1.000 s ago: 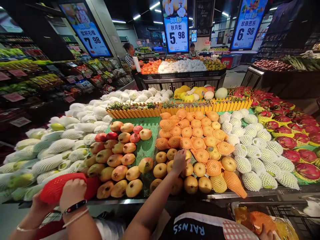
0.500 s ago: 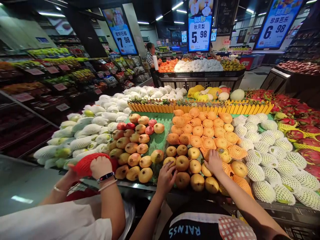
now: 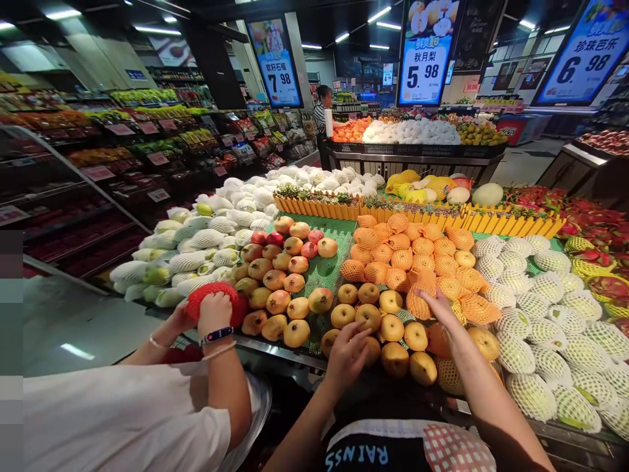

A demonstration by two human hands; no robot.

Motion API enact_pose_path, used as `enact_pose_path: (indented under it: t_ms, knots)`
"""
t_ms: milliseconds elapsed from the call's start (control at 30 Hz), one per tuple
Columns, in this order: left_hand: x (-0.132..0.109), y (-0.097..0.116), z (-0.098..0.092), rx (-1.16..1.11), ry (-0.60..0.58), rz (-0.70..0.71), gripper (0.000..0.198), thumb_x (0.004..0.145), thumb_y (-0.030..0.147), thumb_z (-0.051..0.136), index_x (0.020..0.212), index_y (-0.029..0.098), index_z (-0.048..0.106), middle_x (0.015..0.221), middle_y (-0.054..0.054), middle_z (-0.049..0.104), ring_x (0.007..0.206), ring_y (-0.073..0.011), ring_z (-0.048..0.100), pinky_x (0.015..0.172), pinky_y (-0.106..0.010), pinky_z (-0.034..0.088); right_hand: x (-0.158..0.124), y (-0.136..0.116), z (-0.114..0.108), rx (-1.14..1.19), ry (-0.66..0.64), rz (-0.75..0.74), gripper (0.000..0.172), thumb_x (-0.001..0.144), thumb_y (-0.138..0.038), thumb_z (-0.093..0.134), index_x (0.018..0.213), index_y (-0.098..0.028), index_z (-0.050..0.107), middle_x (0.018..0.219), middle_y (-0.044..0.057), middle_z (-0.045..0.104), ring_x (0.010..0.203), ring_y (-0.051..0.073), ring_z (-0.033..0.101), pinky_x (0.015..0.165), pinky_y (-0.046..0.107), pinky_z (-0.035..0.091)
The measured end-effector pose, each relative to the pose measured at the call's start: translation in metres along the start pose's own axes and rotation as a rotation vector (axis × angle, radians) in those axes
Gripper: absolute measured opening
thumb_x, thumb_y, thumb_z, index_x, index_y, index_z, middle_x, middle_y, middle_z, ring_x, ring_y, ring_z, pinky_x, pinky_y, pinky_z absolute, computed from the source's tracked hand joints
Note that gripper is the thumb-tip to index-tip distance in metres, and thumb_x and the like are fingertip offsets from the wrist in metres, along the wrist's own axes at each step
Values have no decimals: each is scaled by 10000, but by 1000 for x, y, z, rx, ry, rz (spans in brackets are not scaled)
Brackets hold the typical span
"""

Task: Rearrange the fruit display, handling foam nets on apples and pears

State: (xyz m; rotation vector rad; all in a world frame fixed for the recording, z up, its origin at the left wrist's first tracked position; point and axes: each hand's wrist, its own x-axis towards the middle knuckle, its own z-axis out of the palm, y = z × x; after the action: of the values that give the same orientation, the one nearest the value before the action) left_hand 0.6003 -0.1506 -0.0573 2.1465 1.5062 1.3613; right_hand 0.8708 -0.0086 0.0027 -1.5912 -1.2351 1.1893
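Note:
My right hand (image 3: 441, 311) grips a pear in an orange foam net (image 3: 421, 294), raised a little above the fruit around it. Over the front rows of bare brown-yellow pears (image 3: 392, 328) hovers my left hand (image 3: 350, 354), its fingers apart and nothing in them. Whether its fingertips touch a pear I cannot tell. Behind my right hand lies a pile of pears in orange nets (image 3: 422, 246). To my left, a person's hand (image 3: 216, 311) holds red netting (image 3: 196, 303) at the display's front edge.
Pomegranates (image 3: 278, 301) lie in rows on the green mat (image 3: 322, 272) to the left. White-netted fruit (image 3: 535, 295) fills the right side, with dragon fruit (image 3: 597, 229) beyond. A low yellow fence (image 3: 417, 216) crosses behind the pears. Another person (image 3: 323, 121) stands farther back.
My right hand has lifted a netted pear out of the pile. My left hand has shifted slightly right over the bare pears. The view has turned a little left.

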Motion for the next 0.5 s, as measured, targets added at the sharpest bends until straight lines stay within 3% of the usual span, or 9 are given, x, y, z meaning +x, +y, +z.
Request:
enact_pose_path:
  t_ms: [67, 200, 300, 500]
  knots:
    - [17, 16, 12, -122, -44, 82, 321, 1026, 180, 621, 1309, 262, 747, 1386, -116, 739, 1268, -264, 727, 1058, -452, 648, -18, -9, 4, 404, -127, 179, 454, 949, -551, 677, 1229, -194, 660, 1165, 145, 788, 1070, 313, 762, 892, 459, 649]
    - [51, 37, 35, -235, -30, 226, 342, 1028, 134, 613, 1325, 254, 733, 1328, -108, 776, 1216, -243, 756, 1025, -426, 663, -49, -18, 18, 938, -232, 537, 405, 1057, -567, 548, 1187, -196, 643, 941, 81, 796, 819, 248, 784, 704, 399, 681]
    - [70, 43, 46, -252, -14, 260, 330, 1028, 142, 613, 1319, 245, 729, 1292, -113, 786, 1193, -250, 763, 1018, -438, 664, -64, -16, 22, 1052, -219, 560, 389, 1058, -592, 544, 1146, -232, 660, 863, 51, 791, 698, 207, 757, 629, 349, 673]
    - [84, 45, 58, -297, -99, 109, 380, 1002, 191, 648, 1378, 232, 678, 1341, -127, 754, 1283, -287, 717, 1118, -495, 605, -70, 16, 20, 997, -145, 431, 362, 948, -580, 672, 1141, -274, 672, 970, 49, 824, 851, 239, 803, 671, 372, 691]
